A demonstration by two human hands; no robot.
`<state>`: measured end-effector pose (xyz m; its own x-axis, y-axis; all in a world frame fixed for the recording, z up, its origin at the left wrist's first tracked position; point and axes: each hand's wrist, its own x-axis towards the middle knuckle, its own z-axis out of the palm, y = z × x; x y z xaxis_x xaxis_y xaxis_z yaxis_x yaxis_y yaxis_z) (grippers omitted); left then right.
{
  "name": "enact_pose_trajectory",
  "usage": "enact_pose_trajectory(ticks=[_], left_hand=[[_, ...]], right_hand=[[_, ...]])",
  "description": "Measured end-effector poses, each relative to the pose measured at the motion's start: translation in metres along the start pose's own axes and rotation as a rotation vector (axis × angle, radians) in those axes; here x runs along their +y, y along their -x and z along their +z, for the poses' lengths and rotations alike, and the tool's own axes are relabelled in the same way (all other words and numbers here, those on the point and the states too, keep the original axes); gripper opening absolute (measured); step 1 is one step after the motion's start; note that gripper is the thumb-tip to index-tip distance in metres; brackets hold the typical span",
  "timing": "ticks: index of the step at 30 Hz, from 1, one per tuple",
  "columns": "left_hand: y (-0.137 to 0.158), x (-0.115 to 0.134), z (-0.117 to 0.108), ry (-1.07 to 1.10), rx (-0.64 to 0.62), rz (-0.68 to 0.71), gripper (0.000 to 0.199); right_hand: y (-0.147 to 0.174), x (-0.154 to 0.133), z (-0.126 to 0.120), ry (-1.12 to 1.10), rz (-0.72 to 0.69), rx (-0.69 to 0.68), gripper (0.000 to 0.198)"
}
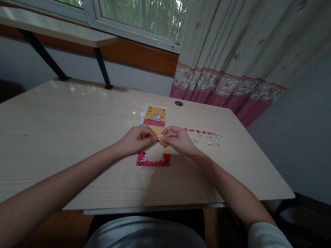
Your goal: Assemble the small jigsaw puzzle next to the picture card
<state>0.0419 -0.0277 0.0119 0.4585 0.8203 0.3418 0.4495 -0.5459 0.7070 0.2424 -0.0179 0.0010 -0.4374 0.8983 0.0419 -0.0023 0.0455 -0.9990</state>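
My left hand and my right hand meet over the upper part of a partly assembled jigsaw puzzle, thumbs and fingers pinched together. A small yellowish jigsaw piece seems to be between the fingertips, mostly covered by them. The puzzle's joined border is yellow above and red below, and bare tabletop shows in its middle. Just beyond it lies a picture card with a white spotted animal on yellow and red. To the right of my right hand lie loose red pieces in a row.
More loose white and yellow pieces lie below the red row. The wooden desk has a round cable hole near its back edge. A raised shelf stands at the back left, and a curtain hangs behind the desk.
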Motion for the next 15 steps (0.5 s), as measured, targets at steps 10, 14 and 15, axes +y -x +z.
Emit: enact_pose_trajectory(ticks=[10, 14, 15], left_hand=[[0.0002, -0.0055, 0.0023, 0.106, 0.091, -0.008, 0.017], [-0.0001, -0.0069, 0.0029, 0.165, 0.119, 0.005, 0.016], [-0.0002, -0.0073, 0.0031, 0.179, 0.118, -0.006, 0.016]], right_hand=[[0.0034, -0.0012, 0.003, 0.154, -0.087, 0.02, 0.022], [0.0062, -0.0036, 0.0004, 0.284, -0.193, -0.002, 0.024], [0.0067, -0.0039, -0.0007, 0.334, -0.225, -0.012, 0.025]])
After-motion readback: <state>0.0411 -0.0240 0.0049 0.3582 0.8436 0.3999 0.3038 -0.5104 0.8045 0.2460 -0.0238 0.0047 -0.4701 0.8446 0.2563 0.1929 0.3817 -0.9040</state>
